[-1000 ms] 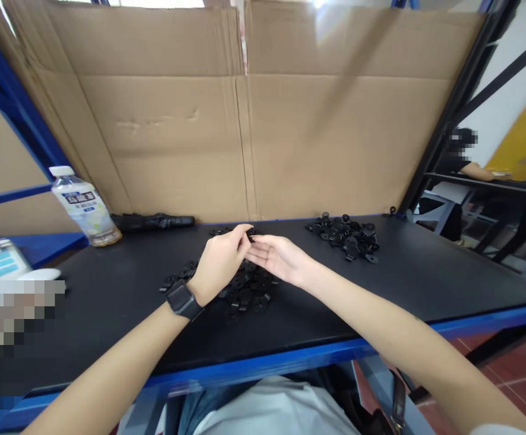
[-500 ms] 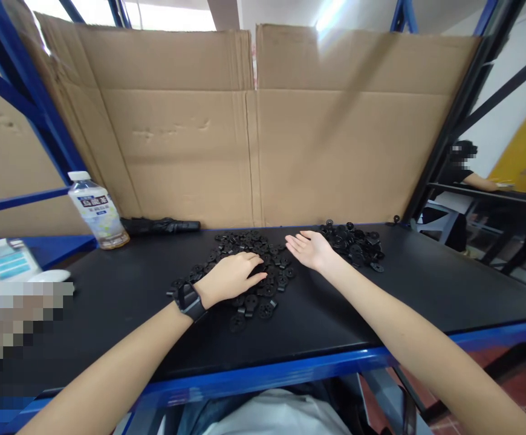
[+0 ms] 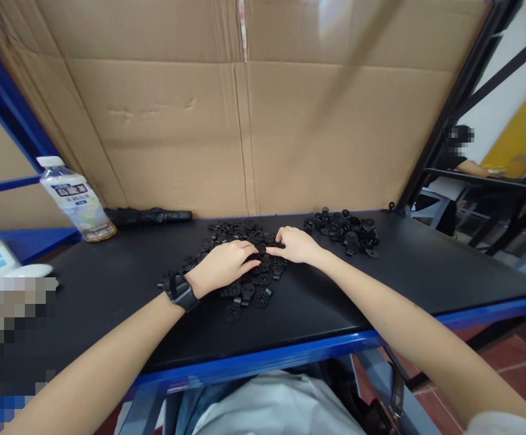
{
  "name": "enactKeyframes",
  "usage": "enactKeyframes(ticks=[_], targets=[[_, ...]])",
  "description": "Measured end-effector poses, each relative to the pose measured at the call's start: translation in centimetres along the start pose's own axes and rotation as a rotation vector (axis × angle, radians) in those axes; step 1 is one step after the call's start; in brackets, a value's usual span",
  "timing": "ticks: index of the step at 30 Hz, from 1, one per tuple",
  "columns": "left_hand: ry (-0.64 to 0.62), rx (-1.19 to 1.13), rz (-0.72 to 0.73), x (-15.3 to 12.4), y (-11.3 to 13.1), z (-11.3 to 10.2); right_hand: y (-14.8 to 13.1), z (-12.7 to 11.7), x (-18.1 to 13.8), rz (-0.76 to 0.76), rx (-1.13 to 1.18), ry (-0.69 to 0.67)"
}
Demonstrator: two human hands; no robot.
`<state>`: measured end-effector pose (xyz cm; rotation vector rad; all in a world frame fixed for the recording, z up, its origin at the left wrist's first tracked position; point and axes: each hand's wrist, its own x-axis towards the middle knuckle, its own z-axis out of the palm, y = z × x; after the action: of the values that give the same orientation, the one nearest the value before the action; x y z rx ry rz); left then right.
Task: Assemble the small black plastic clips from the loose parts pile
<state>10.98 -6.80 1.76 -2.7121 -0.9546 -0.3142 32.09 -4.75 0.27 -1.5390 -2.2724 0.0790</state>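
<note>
A spread heap of black plastic discs with tabs (image 3: 248, 292) lies on the black tabletop (image 3: 308, 314). Over its middle is my left hand (image 3: 222, 264), back up, with thumb and fingers curled around a small black disc piece at the fingertips. My right hand (image 3: 297, 246) meets it from the right, its thumb and forefinger bent in a pinch on the same dark piece. The piece is small and partly hidden by the fingers, so its exact shape is hard to make out. A second pile of similar black pieces (image 3: 351, 229) sits beyond my right hand.
A labelled drink bottle (image 3: 78, 202) and a folded black umbrella (image 3: 149, 216) stand and lie at the back left. Cardboard (image 3: 176, 133) walls off the rear. Blue edging (image 3: 263, 362) runs along the front. Another person (image 3: 457, 154) sits at the far right.
My right hand has turned from palm-up and open to a pinch, and moved left to my left fingertips. The camera view has tilted downward.
</note>
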Motion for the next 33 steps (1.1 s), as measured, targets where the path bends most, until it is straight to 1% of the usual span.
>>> enactKeyframes(ticks=[3,9,11,13,15,17,20,23,26,29,31,33], targets=[[0.003,0.000,0.002,0.0,0.1,-0.1,-0.1,0.2,0.1,0.010,0.037,-0.023],[0.005,-0.011,-0.002,0.0,0.2,-0.2,0.1,0.9,0.6,0.064,0.248,-0.016],[0.007,-0.007,0.001,0.0,0.2,-0.2,-0.1,0.9,0.6,0.057,0.284,-0.006],[0.029,0.009,-0.007,0.1,0.3,-0.1,-0.5,0.8,0.5,0.049,0.356,0.033],[0.085,0.028,-0.031,0.2,0.5,-0.2,-1.1,0.4,0.3,0.041,0.534,0.077],[0.158,0.029,-0.066,0.3,0.8,-0.4,-1.9,-0.1,-0.1,0.045,0.812,0.070],[0.288,-0.023,-0.107,0.5,1.4,-1.1,-3.1,-0.6,-0.7,0.110,1.201,-0.021],[0.416,-0.140,-0.165,0.6,2.0,-1.6,-4.2,-0.9,-1.2,0.171,1.406,-0.076],[0.471,-0.167,-0.182,0.5,2.2,-1.7,-5.0,-0.9,-1.5,0.188,1.481,-0.088],[0.503,-0.078,-0.124,0.4,2.1,-1.5,-5.5,-0.9,-1.7,0.198,1.519,-0.089],[0.481,-0.018,-0.086,0.3,2.0,-1.5,-5.6,-0.8,-1.7,0.193,1.514,-0.099],[0.438,0.043,-0.068,0.3,2.0,-1.6,-5.6,-0.8,-1.8,0.170,1.490,-0.136]])
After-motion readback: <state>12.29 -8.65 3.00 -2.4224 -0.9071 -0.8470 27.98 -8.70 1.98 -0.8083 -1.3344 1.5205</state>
